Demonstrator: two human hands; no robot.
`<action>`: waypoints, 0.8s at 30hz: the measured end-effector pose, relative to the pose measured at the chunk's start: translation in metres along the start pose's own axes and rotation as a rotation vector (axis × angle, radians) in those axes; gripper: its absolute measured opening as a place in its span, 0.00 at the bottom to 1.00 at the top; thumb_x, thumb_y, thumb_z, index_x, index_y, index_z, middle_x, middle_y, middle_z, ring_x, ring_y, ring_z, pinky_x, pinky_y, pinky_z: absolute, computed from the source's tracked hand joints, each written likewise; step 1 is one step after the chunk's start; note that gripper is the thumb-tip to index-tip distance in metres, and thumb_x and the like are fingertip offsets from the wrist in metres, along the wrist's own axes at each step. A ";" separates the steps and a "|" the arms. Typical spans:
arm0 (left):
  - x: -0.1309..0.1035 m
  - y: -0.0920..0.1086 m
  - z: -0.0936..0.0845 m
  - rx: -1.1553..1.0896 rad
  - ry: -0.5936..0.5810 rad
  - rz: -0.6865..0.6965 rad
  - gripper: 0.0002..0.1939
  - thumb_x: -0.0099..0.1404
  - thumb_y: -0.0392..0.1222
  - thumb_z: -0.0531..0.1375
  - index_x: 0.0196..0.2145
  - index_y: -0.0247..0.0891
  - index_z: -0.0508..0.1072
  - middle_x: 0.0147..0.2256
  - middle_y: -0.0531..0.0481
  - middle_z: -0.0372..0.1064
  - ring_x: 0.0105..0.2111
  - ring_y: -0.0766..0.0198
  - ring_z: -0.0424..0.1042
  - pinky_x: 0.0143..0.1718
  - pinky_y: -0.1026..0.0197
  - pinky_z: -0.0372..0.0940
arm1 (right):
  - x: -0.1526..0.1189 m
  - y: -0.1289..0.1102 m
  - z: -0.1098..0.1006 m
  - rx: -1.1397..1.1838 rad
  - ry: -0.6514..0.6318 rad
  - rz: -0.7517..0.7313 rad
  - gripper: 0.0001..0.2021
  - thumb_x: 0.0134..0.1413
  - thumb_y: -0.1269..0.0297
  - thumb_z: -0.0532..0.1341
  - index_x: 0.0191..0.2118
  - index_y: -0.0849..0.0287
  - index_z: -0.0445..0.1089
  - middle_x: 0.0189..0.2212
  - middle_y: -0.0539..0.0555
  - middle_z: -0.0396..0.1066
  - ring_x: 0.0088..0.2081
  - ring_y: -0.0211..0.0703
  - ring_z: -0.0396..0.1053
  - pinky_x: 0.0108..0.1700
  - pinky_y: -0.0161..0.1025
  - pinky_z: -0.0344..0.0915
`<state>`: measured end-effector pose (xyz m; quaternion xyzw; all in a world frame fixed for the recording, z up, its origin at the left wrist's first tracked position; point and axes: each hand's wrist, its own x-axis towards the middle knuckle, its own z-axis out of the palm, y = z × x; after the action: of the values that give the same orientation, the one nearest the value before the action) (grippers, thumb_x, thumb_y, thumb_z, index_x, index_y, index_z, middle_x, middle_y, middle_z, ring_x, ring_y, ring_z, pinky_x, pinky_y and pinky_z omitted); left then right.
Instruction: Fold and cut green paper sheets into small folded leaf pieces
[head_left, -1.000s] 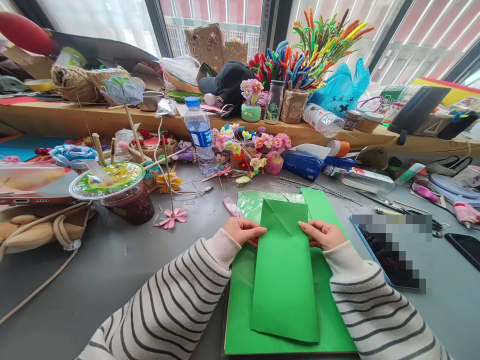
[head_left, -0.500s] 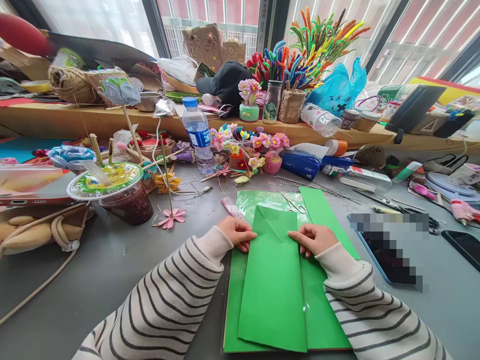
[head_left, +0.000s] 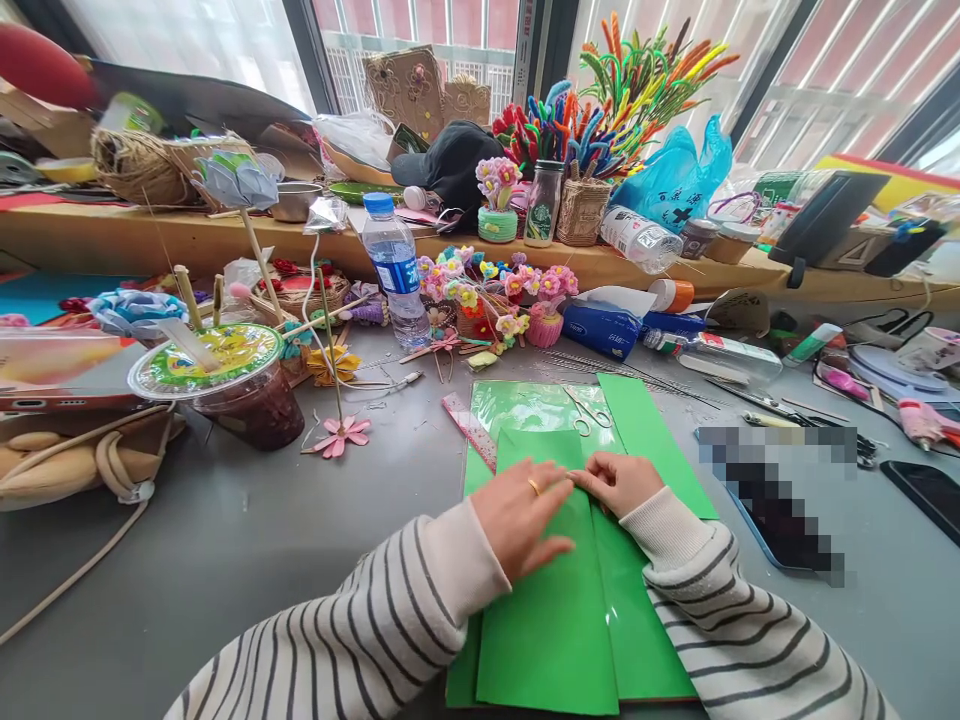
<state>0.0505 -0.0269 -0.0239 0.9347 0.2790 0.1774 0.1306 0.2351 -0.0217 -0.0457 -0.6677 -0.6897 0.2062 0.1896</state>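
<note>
A folded green paper (head_left: 544,640) lies lengthwise on a green sheet with a clear cover (head_left: 652,630). My left hand (head_left: 525,515), a ring on one finger, lies over the upper part of the folded paper with its fingers spread. At the paper's right edge my right hand (head_left: 619,482) is closed, thumb and finger pinching that edge near the left fingertips. Small scissors (head_left: 589,410) rest on the cover above the paper. Beside the cover's upper left is a pink ruler (head_left: 471,430). A green strip (head_left: 654,435) slants at the upper right.
A phone (head_left: 780,510) lies to the right. On the left stand a lidded cup (head_left: 255,400) and a pink flower (head_left: 343,437). A water bottle (head_left: 395,275), craft flowers (head_left: 469,290) and a blue tissue pack (head_left: 604,325) line the back, below a cluttered wooden ledge (head_left: 465,250).
My left hand has moved from the paper's left edge rightward onto its surface, fingers now spread. The paper's top edge has come slightly down. My right hand has barely moved.
</note>
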 end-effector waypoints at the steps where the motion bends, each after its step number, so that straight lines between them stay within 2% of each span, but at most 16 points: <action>1: -0.002 0.004 0.009 0.000 -0.049 0.072 0.33 0.51 0.56 0.51 0.49 0.29 0.56 0.50 0.37 0.53 0.50 0.53 0.50 0.50 0.52 0.47 | 0.000 0.000 0.000 -0.005 -0.004 -0.006 0.13 0.42 0.55 0.53 0.16 0.57 0.60 0.08 0.46 0.60 0.14 0.35 0.58 0.21 0.32 0.54; 2: -0.003 0.008 0.017 0.009 -0.079 0.082 0.39 0.49 0.60 0.50 0.51 0.27 0.52 0.52 0.36 0.46 0.52 0.52 0.44 0.51 0.52 0.44 | 0.001 0.001 0.000 -0.008 -0.008 -0.007 0.12 0.42 0.57 0.53 0.16 0.57 0.60 0.09 0.46 0.61 0.15 0.35 0.59 0.21 0.32 0.54; 4: -0.007 0.010 0.028 0.039 -0.104 0.058 0.42 0.49 0.62 0.46 0.53 0.27 0.46 0.55 0.37 0.38 0.54 0.52 0.36 0.52 0.51 0.38 | 0.002 0.002 -0.003 0.004 -0.040 -0.005 0.12 0.42 0.57 0.52 0.16 0.57 0.59 0.09 0.46 0.61 0.15 0.35 0.59 0.21 0.32 0.55; 7: -0.012 0.010 0.034 0.060 -0.109 0.018 0.41 0.51 0.62 0.43 0.54 0.29 0.43 0.55 0.39 0.35 0.54 0.53 0.33 0.52 0.51 0.36 | 0.009 -0.001 -0.012 -0.004 -0.054 0.004 0.13 0.42 0.56 0.53 0.17 0.57 0.59 0.11 0.47 0.62 0.16 0.35 0.60 0.22 0.32 0.56; 9: -0.013 0.009 0.034 0.057 -0.102 0.016 0.41 0.51 0.62 0.43 0.54 0.30 0.44 0.55 0.40 0.36 0.54 0.53 0.33 0.52 0.51 0.37 | 0.017 -0.009 -0.019 -0.088 0.035 -0.011 0.12 0.43 0.56 0.53 0.19 0.58 0.61 0.15 0.50 0.65 0.19 0.37 0.62 0.24 0.32 0.56; 10: -0.013 0.009 0.034 0.054 -0.095 0.017 0.40 0.51 0.62 0.43 0.54 0.30 0.44 0.55 0.40 0.36 0.54 0.53 0.34 0.52 0.50 0.37 | 0.022 -0.017 -0.022 -0.143 0.082 -0.043 0.12 0.44 0.56 0.53 0.20 0.59 0.61 0.18 0.51 0.66 0.21 0.37 0.62 0.25 0.33 0.56; 12: -0.013 0.009 0.035 0.050 -0.077 0.021 0.40 0.51 0.62 0.44 0.54 0.30 0.44 0.55 0.39 0.38 0.54 0.52 0.35 0.52 0.50 0.39 | 0.033 -0.037 -0.023 -0.232 0.081 -0.156 0.11 0.46 0.57 0.52 0.22 0.59 0.63 0.21 0.52 0.67 0.24 0.38 0.63 0.26 0.33 0.56; 16: -0.013 0.009 0.038 0.047 -0.049 0.026 0.39 0.50 0.61 0.46 0.51 0.29 0.51 0.52 0.37 0.48 0.53 0.49 0.42 0.51 0.48 0.40 | 0.055 -0.085 -0.011 -0.402 -0.076 -0.317 0.12 0.46 0.57 0.53 0.29 0.61 0.65 0.30 0.57 0.67 0.34 0.43 0.63 0.33 0.36 0.57; 19: -0.014 0.008 0.038 0.020 -0.016 0.043 0.36 0.50 0.60 0.46 0.48 0.29 0.56 0.48 0.36 0.54 0.50 0.48 0.49 0.50 0.47 0.42 | 0.067 -0.110 0.003 -0.438 -0.172 -0.320 0.18 0.42 0.53 0.54 0.32 0.64 0.66 0.33 0.60 0.66 0.38 0.49 0.62 0.36 0.38 0.58; 21: -0.014 0.008 0.037 -0.004 0.006 0.056 0.34 0.50 0.60 0.46 0.47 0.29 0.58 0.47 0.36 0.56 0.47 0.48 0.53 0.49 0.47 0.45 | 0.073 -0.118 0.011 -0.441 -0.233 -0.289 0.21 0.36 0.50 0.58 0.30 0.65 0.68 0.32 0.62 0.67 0.36 0.51 0.63 0.34 0.40 0.59; 24: -0.014 0.007 0.035 -0.040 0.020 0.071 0.34 0.51 0.59 0.45 0.47 0.29 0.57 0.46 0.35 0.56 0.44 0.49 0.57 0.46 0.48 0.49 | 0.081 -0.123 0.021 -0.432 -0.317 -0.217 0.19 0.29 0.53 0.63 0.26 0.66 0.69 0.28 0.62 0.68 0.32 0.52 0.65 0.30 0.39 0.60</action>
<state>0.0571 -0.0454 -0.0566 0.9394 0.2435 0.1966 0.1400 0.1172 0.0559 0.0019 -0.5744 -0.8061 0.1349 -0.0460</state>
